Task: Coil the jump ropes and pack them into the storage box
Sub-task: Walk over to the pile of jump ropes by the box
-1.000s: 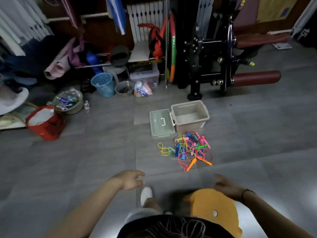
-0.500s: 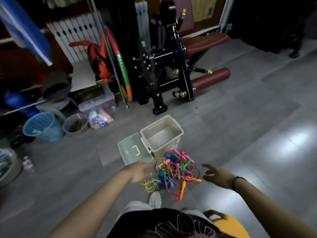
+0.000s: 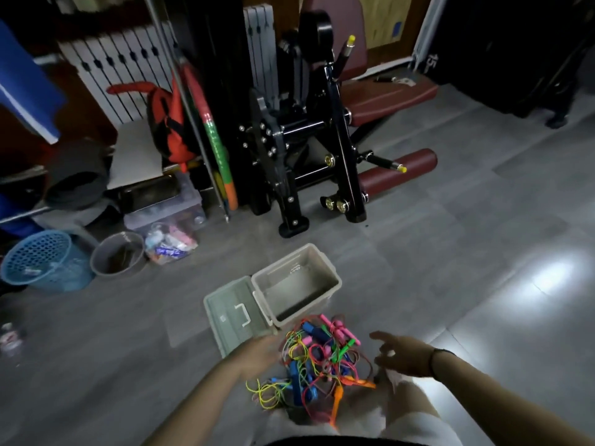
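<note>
A tangled heap of jump ropes [image 3: 318, 362] in pink, blue, green, yellow and orange lies on the grey floor just in front of my legs. Right behind it stands the beige storage box [image 3: 325, 272], open, nothing visible inside, with its pale green lid [image 3: 231, 317] lying flat at its left. My left hand [image 3: 260, 350] hovers at the left edge of the heap, fingers loose, holding nothing. My right hand [image 3: 399, 352] is spread open to the right of the heap, apart from it.
A black exercise machine [image 3: 302, 149] with maroon pads stands behind the box. At the left are a blue basket [image 3: 45, 262], a grey bucket [image 3: 117, 254], a clear bag of items [image 3: 169, 243] and stacked clutter. Open grey floor [image 3: 467, 252] lies to the right.
The view has closed in on the ropes and box. Both hands have come forward and now flank the heap; the orange stool seen earlier is out of view.
</note>
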Demonstrator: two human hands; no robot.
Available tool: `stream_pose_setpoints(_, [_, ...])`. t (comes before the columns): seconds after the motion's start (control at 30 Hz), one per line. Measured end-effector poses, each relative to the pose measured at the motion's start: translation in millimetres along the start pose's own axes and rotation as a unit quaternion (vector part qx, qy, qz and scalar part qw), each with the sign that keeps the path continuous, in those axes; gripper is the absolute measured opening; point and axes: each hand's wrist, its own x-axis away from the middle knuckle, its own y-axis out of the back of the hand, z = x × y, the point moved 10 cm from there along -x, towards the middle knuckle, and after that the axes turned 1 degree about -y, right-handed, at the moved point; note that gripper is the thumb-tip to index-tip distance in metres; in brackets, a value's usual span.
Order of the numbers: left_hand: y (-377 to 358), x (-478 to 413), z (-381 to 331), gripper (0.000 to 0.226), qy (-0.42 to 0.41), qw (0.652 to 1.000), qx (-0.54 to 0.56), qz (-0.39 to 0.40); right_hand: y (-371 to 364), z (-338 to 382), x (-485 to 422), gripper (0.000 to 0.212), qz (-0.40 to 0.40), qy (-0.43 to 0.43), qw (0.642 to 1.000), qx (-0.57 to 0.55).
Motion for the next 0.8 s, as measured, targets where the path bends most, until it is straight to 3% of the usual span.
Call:
stream_pose_setpoints(0.17, [-45.7,-42.9,20.5,0.029,0.073,0.973,0.207,-0.068,44.1,-6.9,-55.8,0.083,0.043,0.055,0.996,0.054])
stream_pose_setpoints(0.23, [-69.6,-57.2,18.5,0.023,0.093,0.955,0.268,-0.09,56.3,-9.5,-76.2,0.069,0.042,0.088,0.992,0.074])
stream_pose_setpoints(0.3, [-92.7,-72.1,8.3,0.025,0.095,0.946,0.295,-0.09,58.1,-12.9,-92.6,0.059,0.047,0.107,0.988,0.097])
stream_pose_setpoints(0.37, [-104.3,-83.6,-2.3,0.06,0.097,0.945,0.294,-0.105,54.8,-17.9,-109.5,0.056,0.064,0.117,0.985,0.113])
stream_pose_setpoints(0.4, [-110.2,-89.8,-2.3,0.063,0.101,0.942,0.3,-0.11,52.0,-19.4,-117.5,0.054,0.071,0.121,0.984,0.112])
stream_pose_setpoints(0.53, [-121.5,-111.2,7.1,0.029,0.103,0.921,0.35,-0.136,33.7,-18.8,-152.5,0.053,0.084,0.143,0.983,0.081])
stream_pose_setpoints(0.8, [-184.6,-173.0,107.2,0.044,0.131,0.89,0.41,-0.147,-44.5,-51.5,-266.1,0.056,0.104,0.146,0.982,0.058])
